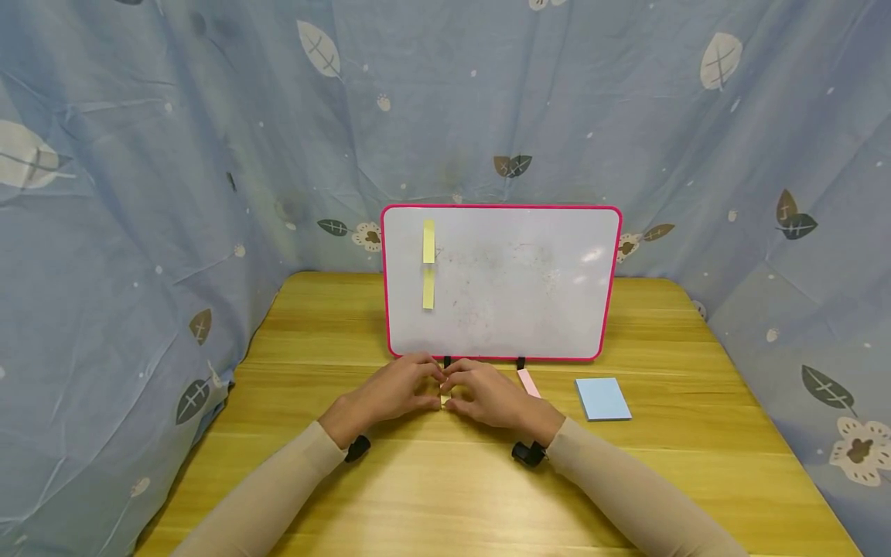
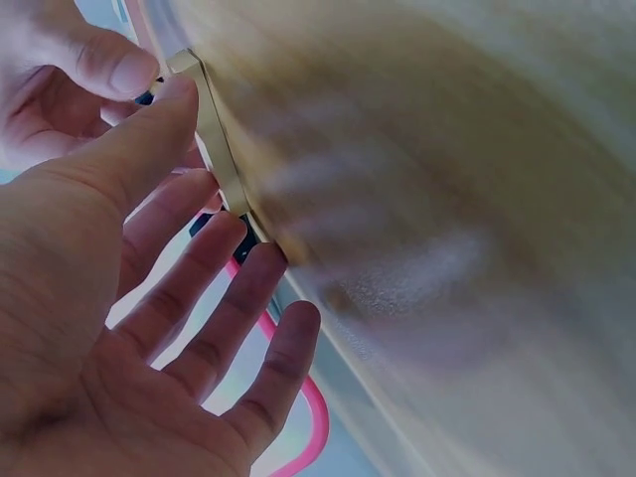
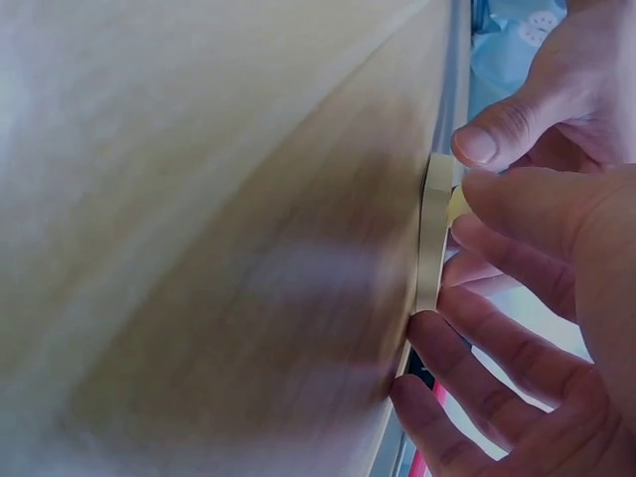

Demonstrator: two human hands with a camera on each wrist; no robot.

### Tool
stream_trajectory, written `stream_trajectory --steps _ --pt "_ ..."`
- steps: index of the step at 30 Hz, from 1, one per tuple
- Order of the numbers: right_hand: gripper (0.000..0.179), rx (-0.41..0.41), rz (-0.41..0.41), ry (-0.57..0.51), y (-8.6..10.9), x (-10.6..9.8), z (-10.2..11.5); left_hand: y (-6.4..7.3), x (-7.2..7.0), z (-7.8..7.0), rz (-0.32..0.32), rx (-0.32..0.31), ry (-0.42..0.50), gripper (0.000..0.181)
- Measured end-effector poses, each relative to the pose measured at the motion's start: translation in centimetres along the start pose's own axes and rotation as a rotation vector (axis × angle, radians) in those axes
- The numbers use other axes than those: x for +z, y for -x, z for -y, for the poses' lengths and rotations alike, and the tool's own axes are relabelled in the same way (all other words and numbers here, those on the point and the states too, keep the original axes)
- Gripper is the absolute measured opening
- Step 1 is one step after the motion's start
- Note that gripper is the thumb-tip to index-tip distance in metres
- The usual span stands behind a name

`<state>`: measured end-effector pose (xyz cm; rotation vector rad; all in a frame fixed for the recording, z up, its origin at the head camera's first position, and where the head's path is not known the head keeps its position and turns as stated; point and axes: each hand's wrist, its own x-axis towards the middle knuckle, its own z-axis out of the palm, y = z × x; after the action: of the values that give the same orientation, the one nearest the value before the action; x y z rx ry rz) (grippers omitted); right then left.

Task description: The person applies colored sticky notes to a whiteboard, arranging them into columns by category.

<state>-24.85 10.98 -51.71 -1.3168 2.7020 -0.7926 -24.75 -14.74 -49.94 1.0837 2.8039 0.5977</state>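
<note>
Between my two hands, a narrow yellow sticky note pad (image 3: 431,248) lies on the table just in front of the whiteboard (image 1: 515,278). My left hand (image 1: 397,391) is at the pad's left side, its thumb at the near end and its fingers curved along toward the far end. From the other side my right hand (image 1: 490,394) meets it; a lifted yellow sticky note (image 3: 457,206) shows between its thumb and index finger. Both thumb tips almost meet over the pad (image 2: 221,149). Two yellow strips, an upper note (image 1: 428,241) and a lower note (image 1: 428,288), hang on the board's left part.
A pink strip pad (image 1: 529,383) lies right of the hands, partly behind the right wrist. Farther right is a square blue sticky note pad (image 1: 602,398). The board's black feet (image 1: 520,363) reach onto the wooden table (image 1: 445,480). A patterned blue curtain (image 1: 445,100) surrounds it.
</note>
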Motion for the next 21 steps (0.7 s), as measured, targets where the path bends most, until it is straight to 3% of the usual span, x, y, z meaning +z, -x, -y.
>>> stream_trajectory --steps 6,21 --pt "0.016 -0.012 -0.034 -0.025 -0.27 -0.18 0.05 -0.02 -0.04 0.07 -0.015 0.01 -0.001 0.037" --pt "0.009 0.066 -0.132 -0.07 -0.55 0.11 -0.22 -0.23 0.18 0.15 -0.037 0.016 0.026 0.024"
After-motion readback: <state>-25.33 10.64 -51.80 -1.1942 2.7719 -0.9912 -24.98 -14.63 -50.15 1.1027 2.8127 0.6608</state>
